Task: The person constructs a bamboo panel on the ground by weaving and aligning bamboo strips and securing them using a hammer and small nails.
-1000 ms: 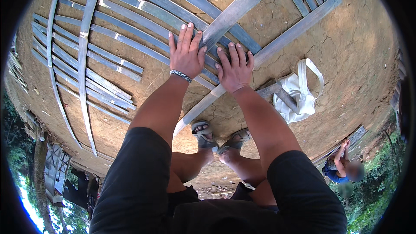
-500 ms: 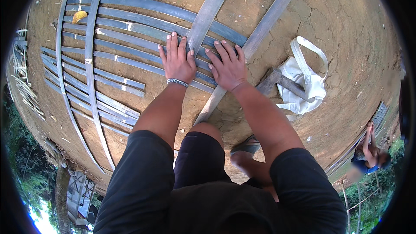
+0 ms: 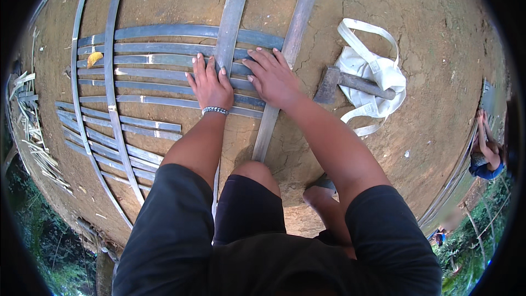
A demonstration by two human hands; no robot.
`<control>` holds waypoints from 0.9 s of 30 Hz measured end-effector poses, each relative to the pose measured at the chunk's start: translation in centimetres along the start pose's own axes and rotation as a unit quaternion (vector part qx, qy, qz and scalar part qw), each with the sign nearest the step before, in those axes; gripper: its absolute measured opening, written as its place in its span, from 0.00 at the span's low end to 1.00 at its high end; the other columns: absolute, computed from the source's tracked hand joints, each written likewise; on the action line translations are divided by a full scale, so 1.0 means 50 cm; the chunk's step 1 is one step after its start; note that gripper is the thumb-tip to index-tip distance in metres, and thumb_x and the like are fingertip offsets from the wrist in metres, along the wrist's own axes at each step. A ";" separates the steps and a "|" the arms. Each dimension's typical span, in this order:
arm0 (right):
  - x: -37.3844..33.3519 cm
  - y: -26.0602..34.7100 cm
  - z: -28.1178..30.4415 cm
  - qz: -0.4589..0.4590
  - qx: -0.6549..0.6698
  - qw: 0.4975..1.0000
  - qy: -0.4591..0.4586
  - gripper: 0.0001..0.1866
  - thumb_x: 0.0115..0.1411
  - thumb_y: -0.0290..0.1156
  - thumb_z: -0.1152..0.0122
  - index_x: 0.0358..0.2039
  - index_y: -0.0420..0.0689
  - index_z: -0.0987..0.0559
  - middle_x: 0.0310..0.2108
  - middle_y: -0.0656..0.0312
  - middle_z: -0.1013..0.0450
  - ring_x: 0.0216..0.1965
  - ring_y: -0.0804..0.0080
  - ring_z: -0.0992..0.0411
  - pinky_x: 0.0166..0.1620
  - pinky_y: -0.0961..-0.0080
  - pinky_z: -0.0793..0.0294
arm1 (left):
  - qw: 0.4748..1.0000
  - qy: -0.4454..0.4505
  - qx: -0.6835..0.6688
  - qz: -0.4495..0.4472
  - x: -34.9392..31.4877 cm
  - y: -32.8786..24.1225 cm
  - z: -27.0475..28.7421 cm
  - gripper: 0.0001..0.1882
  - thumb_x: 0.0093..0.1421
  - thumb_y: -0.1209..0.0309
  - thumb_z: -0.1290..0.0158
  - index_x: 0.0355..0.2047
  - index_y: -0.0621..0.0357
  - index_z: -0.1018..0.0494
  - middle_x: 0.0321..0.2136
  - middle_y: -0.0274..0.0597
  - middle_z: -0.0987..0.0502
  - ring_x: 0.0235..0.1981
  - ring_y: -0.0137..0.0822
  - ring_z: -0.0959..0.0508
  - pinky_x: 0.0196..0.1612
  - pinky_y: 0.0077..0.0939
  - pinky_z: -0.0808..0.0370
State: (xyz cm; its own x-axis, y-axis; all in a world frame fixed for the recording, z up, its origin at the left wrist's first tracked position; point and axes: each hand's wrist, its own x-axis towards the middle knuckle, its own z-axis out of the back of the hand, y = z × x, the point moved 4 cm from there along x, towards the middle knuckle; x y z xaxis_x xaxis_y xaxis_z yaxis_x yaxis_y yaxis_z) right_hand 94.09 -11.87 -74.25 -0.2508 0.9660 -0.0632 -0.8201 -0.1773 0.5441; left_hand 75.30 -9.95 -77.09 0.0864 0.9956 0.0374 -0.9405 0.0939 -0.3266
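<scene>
Several dark grey, flat slats, which look like split bamboo (image 3: 156, 73), lie side by side on the ground, crossed by long upright strips. My left hand (image 3: 212, 89) lies flat on these slats, fingers stretched out, its thumb beside a wide long strip (image 3: 230, 16). To its right, my right hand (image 3: 274, 81) rests palm down, fingers slightly spread, over the slat ends and another long strip (image 3: 302, 13). Neither hand grips anything. An axe (image 3: 361, 83) with a dark head and wooden handle lies partly on a white cloth bag (image 3: 353, 60), right of my right hand.
A shorter group of slats (image 3: 118, 129) lies at the left, and a yellow leaf (image 3: 94, 58) sits on the slats. Pale sticks (image 3: 39, 142) are heaped at the far left. Another person (image 3: 487, 156) is at the far right edge.
My view has shifted, so the slats look more level and the bag appears farther left. The axe head now shows clear of my right arm. Both hands stay flat on the slats.
</scene>
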 end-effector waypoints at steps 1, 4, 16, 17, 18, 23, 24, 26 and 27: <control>0.001 -0.005 0.007 -0.009 0.043 0.999 -0.016 0.25 0.68 0.40 0.42 0.64 0.53 0.28 0.68 0.57 0.37 0.71 0.57 0.42 0.73 0.52 0.47 | 1.000 -0.009 -0.002 -0.006 0.013 -0.002 -0.006 0.24 0.71 0.62 0.54 0.64 0.57 0.32 0.72 0.54 0.42 0.75 0.53 0.46 0.74 0.64 0.57; -0.030 -0.022 0.073 -0.048 0.099 0.988 -0.108 0.23 0.68 0.36 0.43 0.63 0.47 0.28 0.65 0.50 0.34 0.68 0.49 0.38 0.71 0.51 0.43 | 1.000 -0.003 0.002 -0.003 0.000 -0.005 -0.002 0.25 0.71 0.61 0.55 0.65 0.57 0.33 0.72 0.53 0.42 0.75 0.53 0.46 0.74 0.64 0.57; -0.332 -0.281 0.358 -0.295 -0.045 0.915 -0.271 0.11 0.62 0.23 0.39 0.46 0.42 0.18 0.41 0.51 0.21 0.44 0.51 0.21 0.50 0.61 0.22 | 1.000 -0.023 0.012 -0.005 0.001 -0.003 -0.007 0.23 0.72 0.61 0.55 0.64 0.56 0.31 0.72 0.49 0.40 0.75 0.49 0.46 0.74 0.62 0.54; -0.330 -0.270 0.350 -0.216 -0.062 0.943 -0.244 0.09 0.59 0.21 0.38 0.40 0.43 0.17 0.35 0.53 0.20 0.40 0.52 0.21 0.47 0.61 0.20 | 1.000 -0.022 0.014 -0.005 0.001 -0.002 -0.005 0.23 0.72 0.61 0.55 0.64 0.56 0.31 0.72 0.49 0.40 0.75 0.49 0.46 0.74 0.62 0.54; -0.329 -0.265 0.336 -0.198 -0.091 0.957 -0.190 0.11 0.58 0.22 0.38 0.42 0.44 0.17 0.38 0.54 0.20 0.43 0.53 0.21 0.50 0.61 0.22 | 1.000 -0.022 0.016 -0.004 0.001 -0.004 -0.003 0.23 0.72 0.61 0.55 0.64 0.56 0.31 0.72 0.49 0.40 0.75 0.49 0.45 0.74 0.62 0.54; -0.320 -0.276 0.258 -0.265 -0.266 0.927 0.014 0.20 0.63 0.27 0.46 0.56 0.51 0.24 0.58 0.62 0.28 0.63 0.62 0.33 0.66 0.55 0.40 | 0.999 -0.028 0.028 -0.020 -0.004 -0.017 -0.019 0.23 0.73 0.61 0.56 0.63 0.56 0.30 0.72 0.49 0.39 0.74 0.49 0.44 0.74 0.61 0.53; -0.300 -0.269 0.262 -0.278 -0.256 0.925 0.043 0.18 0.64 0.27 0.46 0.54 0.50 0.24 0.55 0.61 0.28 0.62 0.62 0.32 0.64 0.56 0.38 | 0.999 -0.031 0.033 -0.018 -0.004 -0.013 -0.014 0.23 0.73 0.60 0.56 0.63 0.57 0.31 0.72 0.49 0.39 0.74 0.50 0.43 0.74 0.61 0.53; -0.277 -0.254 0.274 -0.256 -0.256 0.929 0.073 0.14 0.65 0.29 0.47 0.50 0.48 0.24 0.51 0.59 0.27 0.59 0.61 0.31 0.61 0.58 0.36 | 0.999 -0.025 0.040 -0.005 -0.001 -0.007 -0.004 0.23 0.73 0.60 0.56 0.64 0.57 0.31 0.72 0.48 0.39 0.75 0.48 0.44 0.75 0.59 0.54; -0.284 -0.248 0.279 -0.225 -0.269 0.933 0.077 0.13 0.65 0.29 0.48 0.49 0.48 0.24 0.49 0.58 0.27 0.58 0.60 0.30 0.60 0.58 0.35 | 0.999 -0.018 0.040 -0.001 -0.002 -0.010 -0.004 0.24 0.73 0.60 0.57 0.64 0.57 0.31 0.72 0.48 0.40 0.75 0.47 0.45 0.75 0.59 0.55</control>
State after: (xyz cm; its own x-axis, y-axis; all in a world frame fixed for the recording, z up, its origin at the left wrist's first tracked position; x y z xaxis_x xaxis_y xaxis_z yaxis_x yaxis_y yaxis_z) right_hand 115.01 -20.74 -68.42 0.1443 0.9346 -0.3252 -0.9894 0.1307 -0.0633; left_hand 75.83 -10.10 -77.12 0.0774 0.9943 0.0731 -0.9639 0.0934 -0.2492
